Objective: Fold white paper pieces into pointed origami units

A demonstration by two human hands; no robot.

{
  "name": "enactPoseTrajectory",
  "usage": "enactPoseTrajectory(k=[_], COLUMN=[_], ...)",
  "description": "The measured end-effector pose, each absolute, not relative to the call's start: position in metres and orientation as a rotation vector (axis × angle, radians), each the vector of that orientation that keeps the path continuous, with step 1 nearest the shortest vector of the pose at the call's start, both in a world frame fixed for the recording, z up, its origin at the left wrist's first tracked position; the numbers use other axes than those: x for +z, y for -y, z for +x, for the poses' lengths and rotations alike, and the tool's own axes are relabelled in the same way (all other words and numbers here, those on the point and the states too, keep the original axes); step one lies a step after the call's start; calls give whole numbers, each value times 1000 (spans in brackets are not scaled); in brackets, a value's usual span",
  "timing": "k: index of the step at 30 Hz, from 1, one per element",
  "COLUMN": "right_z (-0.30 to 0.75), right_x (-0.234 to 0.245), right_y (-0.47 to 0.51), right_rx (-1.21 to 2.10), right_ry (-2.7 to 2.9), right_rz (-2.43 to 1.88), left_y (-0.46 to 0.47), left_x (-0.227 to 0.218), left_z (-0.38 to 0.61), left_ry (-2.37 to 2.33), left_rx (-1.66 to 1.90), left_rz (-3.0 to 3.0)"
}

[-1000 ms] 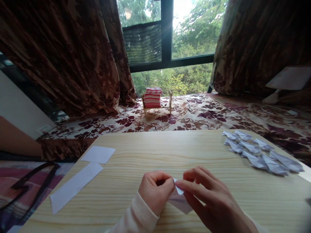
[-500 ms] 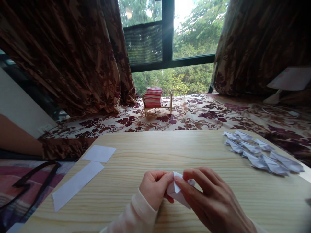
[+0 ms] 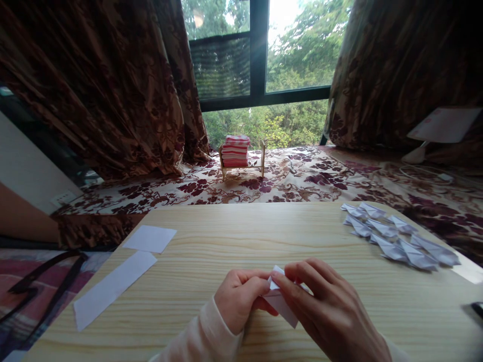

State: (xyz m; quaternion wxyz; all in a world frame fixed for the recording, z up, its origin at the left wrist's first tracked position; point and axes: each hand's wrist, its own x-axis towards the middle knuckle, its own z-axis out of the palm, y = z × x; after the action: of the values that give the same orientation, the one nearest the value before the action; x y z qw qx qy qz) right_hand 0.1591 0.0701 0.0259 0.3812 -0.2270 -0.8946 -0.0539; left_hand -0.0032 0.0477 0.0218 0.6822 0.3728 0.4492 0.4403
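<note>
A small folded piece of white paper [image 3: 283, 305] is held between both hands, just above the near middle of the wooden table. My left hand [image 3: 241, 300] pinches its left side between thumb and fingers. From the right, my right hand [image 3: 327, 306] grips the paper, its index finger pressing near the pointed top corner. Part of the paper is hidden behind the right fingers. To the left lie two flat white pieces, a long paper strip [image 3: 115, 289] and a shorter paper piece [image 3: 150, 238]. Several folded paper shapes [image 3: 400, 237] are grouped at the far right.
The pale wooden table [image 3: 211, 231] has a rounded far corner. Behind it, a floral cloth [image 3: 290, 183] bears a small rack [image 3: 262, 160] with striped pink cloths [image 3: 236, 151]. A white lamp [image 3: 443, 125] stands far right. A dark object [image 3: 477, 307] shows at the right edge.
The left thumb and right index finger have shifted slightly on the folded paper, and its top flap sits differently. The whole view has moved a little, showing the dark object at the right edge more clearly.
</note>
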Motion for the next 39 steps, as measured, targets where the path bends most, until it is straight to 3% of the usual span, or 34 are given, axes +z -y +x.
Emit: enactPoseTrajectory(k=[19, 31, 39], right_z=[160, 161, 158], right_x=[23, 10, 9], right_y=[-69, -80, -75], right_rx=[-134, 694, 643], right_ry=[2353, 2053, 2073], right_rz=[-539, -756, -685], left_y=[-44, -44, -46], left_x=[23, 24, 28], left_z=[-2, -2, 0], left_ry=[-1194, -1310, -1401], left_rx=[892, 950, 994], left_rz=[1075, 1043, 1054])
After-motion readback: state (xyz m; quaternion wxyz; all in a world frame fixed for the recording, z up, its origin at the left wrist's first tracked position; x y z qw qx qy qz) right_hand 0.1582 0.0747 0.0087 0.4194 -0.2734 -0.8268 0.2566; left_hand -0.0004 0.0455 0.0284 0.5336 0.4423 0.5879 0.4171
